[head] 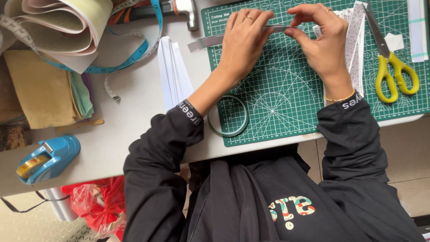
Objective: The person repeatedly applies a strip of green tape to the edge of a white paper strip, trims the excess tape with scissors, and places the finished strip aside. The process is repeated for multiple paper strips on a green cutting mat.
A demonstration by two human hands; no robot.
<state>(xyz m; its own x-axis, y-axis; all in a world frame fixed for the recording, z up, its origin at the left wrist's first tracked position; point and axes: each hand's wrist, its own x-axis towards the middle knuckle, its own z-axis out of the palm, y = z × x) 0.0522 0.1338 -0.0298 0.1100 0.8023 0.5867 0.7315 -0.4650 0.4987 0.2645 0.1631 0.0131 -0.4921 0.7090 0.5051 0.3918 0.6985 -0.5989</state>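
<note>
Grey paper strip (210, 41) sits pinched between both sets of fingertips: the left hand (244, 40) presses it from above, the right hand (320, 38) clamps thumb and forefinger on its end. A steady, even tension likely keeps it flat. Beyond the fingers lie the green cutting mat (286, 103), yellow-handled scissors (392, 67), and a tape roll (228, 115) by the left wrist.

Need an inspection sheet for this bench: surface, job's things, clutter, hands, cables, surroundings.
Surface: white table carrying a green gridded cutting mat.
Job's things: long grey paper strip held over the mat.
Clutter: yellow-handled scissors, clear tape ring, blue tape dispenser, blue measuring tape, stacked white strips.
Hands: left hand and right hand pinch the strip.
Cables: nothing seen.
Surroundings: red plastic bag, tiled floor.
</note>
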